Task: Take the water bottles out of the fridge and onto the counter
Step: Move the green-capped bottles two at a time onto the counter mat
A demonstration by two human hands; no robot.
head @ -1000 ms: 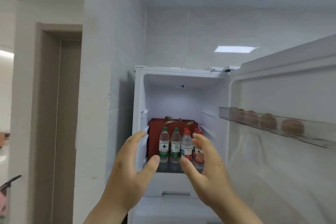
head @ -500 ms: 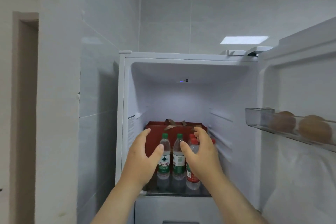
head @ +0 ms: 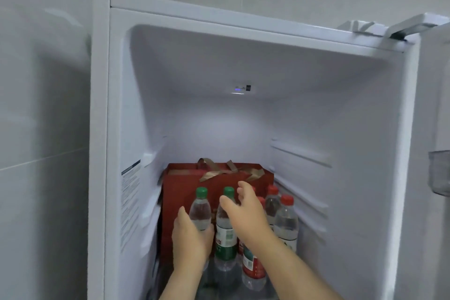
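Several clear water bottles stand on a shelf inside the open white fridge [head: 99, 129]. Two have green caps, the left one [head: 201, 207] and the one beside it [head: 226, 234]. The others have red caps, among them the rightmost bottle [head: 286, 221]. My left hand [head: 191, 241] is wrapped around the body of the left green-capped bottle, which still stands on the shelf. My right hand [head: 246, 212] reaches in over the second green-capped bottle with its fingers spread, holding nothing.
A dark red gift bag [head: 185, 185] with gold ribbon handles stands right behind the bottles. Ribbed shelf rails line the fridge's right wall [head: 341, 153]. The open door's bin [head: 439, 173] shows at the right edge. A tiled wall is on the left.
I have come closer to the fridge and both hands have gone inside. The left hand has closed around the left green-capped bottle; the right hand has moved over the bottles, still spread.
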